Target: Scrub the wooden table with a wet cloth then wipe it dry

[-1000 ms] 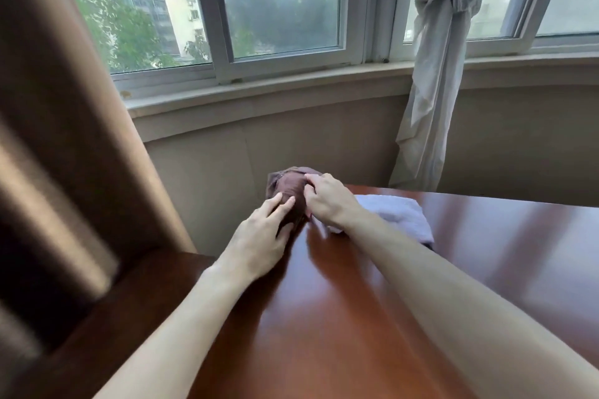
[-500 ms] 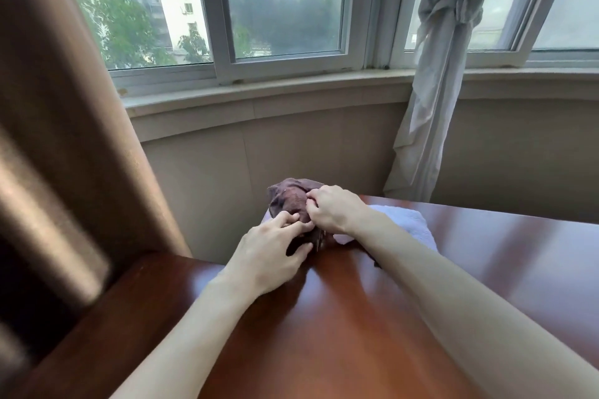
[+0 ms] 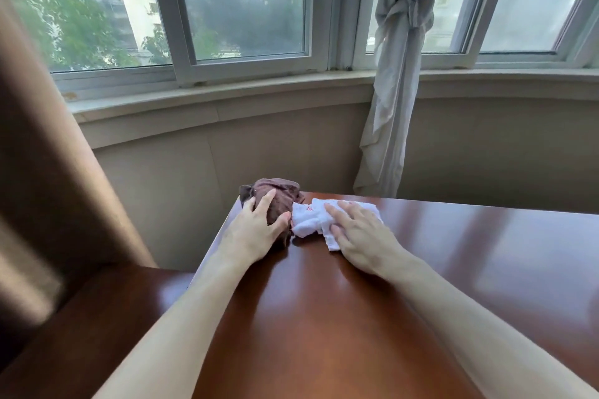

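A crumpled brown cloth (image 3: 278, 196) sits at the far left corner of the glossy reddish wooden table (image 3: 324, 317). My left hand (image 3: 256, 230) is cupped over its near side, thumb and fingers curved round it. Right beside it lies a white cloth (image 3: 308, 219) with small red marking. My right hand (image 3: 359, 233) lies flat on the white cloth, fingers straight and spread.
The table's left edge drops to a lower wooden surface (image 3: 97, 317). A brown curtain (image 3: 48, 172) hangs at the left. Behind the table are a curved wall, a sill and windows, with a knotted white curtain (image 3: 395, 91) hanging at the right.
My right hand let go of the brown cloth and moved right onto the white cloth. My left hand slid up onto the brown cloth. The view shifted toward the table.
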The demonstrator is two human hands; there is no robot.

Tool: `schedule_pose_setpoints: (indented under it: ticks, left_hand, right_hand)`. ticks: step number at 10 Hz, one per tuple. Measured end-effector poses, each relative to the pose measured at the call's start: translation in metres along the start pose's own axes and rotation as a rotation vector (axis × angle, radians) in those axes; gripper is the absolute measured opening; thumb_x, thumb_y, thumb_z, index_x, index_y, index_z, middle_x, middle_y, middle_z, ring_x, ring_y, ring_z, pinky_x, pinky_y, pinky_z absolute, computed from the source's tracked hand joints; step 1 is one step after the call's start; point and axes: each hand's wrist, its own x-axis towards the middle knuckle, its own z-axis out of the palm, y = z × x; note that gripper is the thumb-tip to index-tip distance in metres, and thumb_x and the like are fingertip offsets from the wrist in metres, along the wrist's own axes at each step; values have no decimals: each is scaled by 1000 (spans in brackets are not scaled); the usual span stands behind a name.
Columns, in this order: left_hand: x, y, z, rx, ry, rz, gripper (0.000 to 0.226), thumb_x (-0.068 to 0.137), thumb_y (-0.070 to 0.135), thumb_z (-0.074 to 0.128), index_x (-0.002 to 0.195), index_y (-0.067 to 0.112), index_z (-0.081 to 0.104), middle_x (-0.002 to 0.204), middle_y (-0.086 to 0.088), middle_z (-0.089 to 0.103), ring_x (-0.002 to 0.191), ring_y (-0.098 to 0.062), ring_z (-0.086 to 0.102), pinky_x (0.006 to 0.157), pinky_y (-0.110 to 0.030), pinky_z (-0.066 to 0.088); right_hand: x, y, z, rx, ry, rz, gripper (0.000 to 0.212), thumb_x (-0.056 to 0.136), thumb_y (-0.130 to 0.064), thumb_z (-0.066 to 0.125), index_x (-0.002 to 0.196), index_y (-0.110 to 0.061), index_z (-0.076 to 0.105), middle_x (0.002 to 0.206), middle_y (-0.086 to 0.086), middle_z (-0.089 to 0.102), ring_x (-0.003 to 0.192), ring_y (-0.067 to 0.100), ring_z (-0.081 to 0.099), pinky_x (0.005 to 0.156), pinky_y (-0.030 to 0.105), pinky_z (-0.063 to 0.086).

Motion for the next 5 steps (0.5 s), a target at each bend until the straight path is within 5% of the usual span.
schedule_pose_setpoints:
  ticks: [2, 3, 4, 5]
  left_hand:
    - [11, 2, -8, 114, -80, -28, 68, 98, 64, 39, 158, 39, 18, 157, 0, 35, 145, -23, 30, 111, -42, 35]
    - [2, -4, -13, 154, -118, -36, 67, 96, 64, 38, 156, 41, 18, 157, 3, 35, 144, -24, 34, 108, -44, 38]
    - [-9, 8, -19, 229, -112, -47, 67, 100, 62, 33, 159, 36, 14, 161, -2, 31, 147, -28, 30, 115, -47, 30]
    - [-23, 28, -25, 385, -93, -82, 66, 104, 55, 28, 161, 28, 10, 161, -11, 29, 147, -32, 29, 118, -52, 24]
  right_hand:
    - [19, -11, 5, -61, -8, 48, 52, 109, -35, 30, 160, -25, 28, 164, 7, 30, 152, 25, 22, 123, 45, 21]
    - [6, -14, 8, -92, -5, 39, 63, 101, -42, 13, 158, -23, 31, 161, 8, 35, 150, 26, 27, 122, 46, 24]
    - [5, -18, 2, -91, 27, 72, 69, 96, -45, 9, 153, -22, 40, 154, 8, 43, 145, 28, 35, 118, 46, 29]
    - [2, -23, -8, -105, -30, 42, 51, 106, -33, 35, 155, -21, 35, 155, 10, 40, 145, 30, 33, 118, 48, 29]
